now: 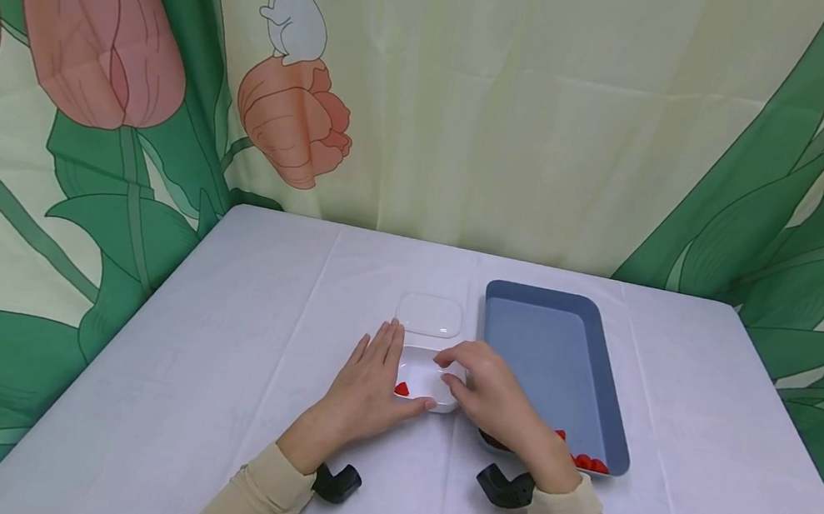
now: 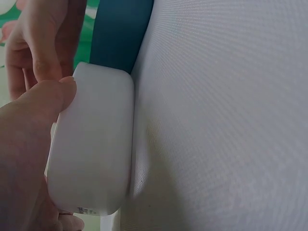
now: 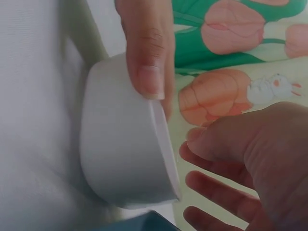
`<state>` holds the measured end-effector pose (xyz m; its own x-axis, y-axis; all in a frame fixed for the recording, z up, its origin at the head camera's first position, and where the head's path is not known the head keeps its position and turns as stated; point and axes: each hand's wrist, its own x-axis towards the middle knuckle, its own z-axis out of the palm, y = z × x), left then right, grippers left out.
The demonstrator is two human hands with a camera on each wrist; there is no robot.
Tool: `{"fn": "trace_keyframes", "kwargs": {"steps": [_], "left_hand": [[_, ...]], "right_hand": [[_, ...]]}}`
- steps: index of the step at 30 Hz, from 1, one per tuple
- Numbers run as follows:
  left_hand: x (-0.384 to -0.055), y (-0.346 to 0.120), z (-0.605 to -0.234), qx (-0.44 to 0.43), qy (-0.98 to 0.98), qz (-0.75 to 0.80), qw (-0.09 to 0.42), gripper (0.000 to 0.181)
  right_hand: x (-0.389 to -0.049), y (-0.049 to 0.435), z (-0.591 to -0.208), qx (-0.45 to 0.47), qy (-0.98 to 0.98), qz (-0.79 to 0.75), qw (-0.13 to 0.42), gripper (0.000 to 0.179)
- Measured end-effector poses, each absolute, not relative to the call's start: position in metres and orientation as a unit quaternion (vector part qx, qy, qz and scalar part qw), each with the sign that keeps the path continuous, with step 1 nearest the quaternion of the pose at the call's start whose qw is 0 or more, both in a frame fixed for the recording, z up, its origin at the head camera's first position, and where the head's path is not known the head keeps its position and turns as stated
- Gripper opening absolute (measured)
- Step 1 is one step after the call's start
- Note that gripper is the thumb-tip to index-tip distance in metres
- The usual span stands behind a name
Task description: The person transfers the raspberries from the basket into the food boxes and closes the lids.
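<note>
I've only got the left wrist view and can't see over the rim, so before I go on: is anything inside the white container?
Observer: Yes. The head view shows a red piece in the white container, toward its near left corner.
Operator: The right hand has its fingertips hidden from me. Is it pinching anything?
Observer: Nothing that I can see. The head view shows a gap between its thumb and forefinger, with no object visible there.
</note>
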<state>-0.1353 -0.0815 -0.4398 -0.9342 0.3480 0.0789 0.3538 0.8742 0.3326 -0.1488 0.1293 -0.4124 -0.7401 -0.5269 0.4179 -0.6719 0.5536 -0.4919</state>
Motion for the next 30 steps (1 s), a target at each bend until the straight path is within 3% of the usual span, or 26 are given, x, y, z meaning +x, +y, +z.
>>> {"fn": "trace_keyframes", "kwargs": {"steps": [30], "left_hand": [[-0.136, -0.081, -0.441, -0.17, -0.968, -0.187, -0.007, 0.111]], "right_hand": [[-0.145, 0.186, -0.404, 0.292, -0.881, 0.34, 0.153, 0.028]]}}
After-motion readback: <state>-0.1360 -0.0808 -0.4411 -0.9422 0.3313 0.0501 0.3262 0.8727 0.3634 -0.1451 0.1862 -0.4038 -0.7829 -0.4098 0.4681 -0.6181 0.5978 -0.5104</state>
